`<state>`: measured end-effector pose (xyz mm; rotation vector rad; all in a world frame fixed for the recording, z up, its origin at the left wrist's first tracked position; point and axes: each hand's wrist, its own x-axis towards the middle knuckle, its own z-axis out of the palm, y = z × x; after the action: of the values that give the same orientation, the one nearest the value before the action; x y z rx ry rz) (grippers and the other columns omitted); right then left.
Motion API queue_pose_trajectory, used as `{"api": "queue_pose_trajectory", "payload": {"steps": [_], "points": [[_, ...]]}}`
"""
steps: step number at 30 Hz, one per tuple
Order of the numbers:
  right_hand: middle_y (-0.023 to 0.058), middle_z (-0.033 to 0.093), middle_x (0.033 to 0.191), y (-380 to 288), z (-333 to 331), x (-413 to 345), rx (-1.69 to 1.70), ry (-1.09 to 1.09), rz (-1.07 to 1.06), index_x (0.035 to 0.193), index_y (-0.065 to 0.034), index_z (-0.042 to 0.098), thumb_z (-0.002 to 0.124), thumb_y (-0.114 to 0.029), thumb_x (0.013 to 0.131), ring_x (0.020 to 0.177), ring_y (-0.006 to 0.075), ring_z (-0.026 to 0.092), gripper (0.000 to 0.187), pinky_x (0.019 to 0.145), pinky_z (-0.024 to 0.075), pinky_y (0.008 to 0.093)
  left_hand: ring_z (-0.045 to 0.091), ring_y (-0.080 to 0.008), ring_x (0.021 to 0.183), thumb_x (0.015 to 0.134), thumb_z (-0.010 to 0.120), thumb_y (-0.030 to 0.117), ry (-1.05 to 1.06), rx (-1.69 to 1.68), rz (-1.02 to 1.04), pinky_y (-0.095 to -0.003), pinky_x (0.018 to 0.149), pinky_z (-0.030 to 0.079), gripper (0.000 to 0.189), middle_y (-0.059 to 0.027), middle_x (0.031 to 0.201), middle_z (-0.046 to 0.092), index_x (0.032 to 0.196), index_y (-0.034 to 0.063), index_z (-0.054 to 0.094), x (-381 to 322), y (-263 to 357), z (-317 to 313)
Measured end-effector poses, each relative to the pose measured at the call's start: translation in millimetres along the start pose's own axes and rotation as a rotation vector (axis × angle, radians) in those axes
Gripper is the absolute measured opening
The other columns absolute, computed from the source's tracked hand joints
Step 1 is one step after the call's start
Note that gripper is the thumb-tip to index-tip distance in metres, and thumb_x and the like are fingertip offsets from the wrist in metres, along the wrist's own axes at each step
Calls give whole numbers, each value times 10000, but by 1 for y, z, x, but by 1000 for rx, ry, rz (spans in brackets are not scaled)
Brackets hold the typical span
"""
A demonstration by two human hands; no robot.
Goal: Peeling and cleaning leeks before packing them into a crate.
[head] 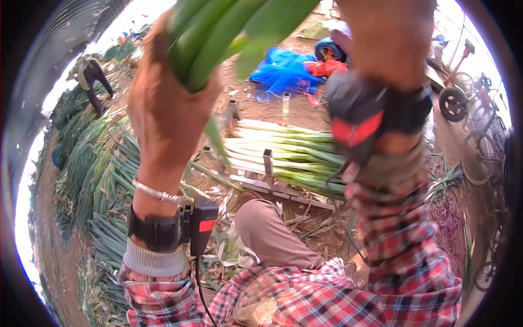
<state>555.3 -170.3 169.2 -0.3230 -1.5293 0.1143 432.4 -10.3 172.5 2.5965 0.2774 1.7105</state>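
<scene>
My left hand (173, 88) is raised at the upper left and grips the thick green leaves of green onions (212, 41), which run out of the top of the picture. My right hand (386, 32) is raised at the upper right; only its blurred back part and wrist show, and its fingers are cut off by the top edge. Below and between the arms, a row of long green onions (282, 151) lies in a low metal frame (268, 163) with short upright posts, white stalks to the left and green leaves to the right.
Piled green onions (94, 163) fill the left side. Beyond the frame lie a blue plastic sheet (282, 71) and a red plastic bag (325, 66) on bare soil. Bicycles (480, 157) stand at the far right. My bent knee (265, 229) is close to the frame.
</scene>
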Motion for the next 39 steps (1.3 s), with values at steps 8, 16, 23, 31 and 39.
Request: {"api": "queue_pose_trajectory", "payload": {"steps": [8, 16, 23, 31, 39], "points": [[130, 572, 960, -123, -245, -18, -947, -256, 343, 1134, -57, 465, 523, -358, 962, 823, 249, 610, 351, 771, 500, 412, 578, -321, 1036, 780, 707, 210, -445, 58, -103, -424, 873, 441, 584, -148, 1122, 588, 1307, 76, 494, -58, -58, 107], [125, 604, 889, -7, -251, -47, -1650, -565, 687, 1032, -61, 531, 570, -301, 941, 735, 270, 631, 260, 670, 506, 412, 579, -368, 1007, 809, 654, 177, -812, -17, -341, -452, 871, 465, 403, -189, 1049, 608, 1170, 21, 568, -192, -136, 149], [155, 649, 903, 109, -248, -186, -1645, -520, 1100, 999, -99, 550, 662, -281, 853, 805, 362, 641, 258, 700, 494, 455, 585, -381, 986, 786, 671, 141, -869, -95, -393, -435, 866, 478, 404, -186, 1069, 608, 1154, 10, 565, -278, -163, 170], [135, 612, 854, 122, -266, -225, -1478, -716, 1226, 987, -81, 521, 657, -254, 854, 827, 361, 614, 256, 686, 467, 457, 550, -339, 1117, 829, 635, 167, -888, -312, -246, -416, 934, 459, 393, -171, 1177, 586, 1183, 14, 558, -249, -146, 290], [210, 617, 923, 150, -281, -214, -892, -635, 1728, 1116, -42, 557, 614, -308, 896, 933, 394, 593, 350, 804, 450, 451, 437, -309, 1297, 880, 593, 341, -1043, -139, -105, -462, 1090, 312, 578, -160, 1338, 513, 1357, 48, 449, -271, -134, 382]]}}
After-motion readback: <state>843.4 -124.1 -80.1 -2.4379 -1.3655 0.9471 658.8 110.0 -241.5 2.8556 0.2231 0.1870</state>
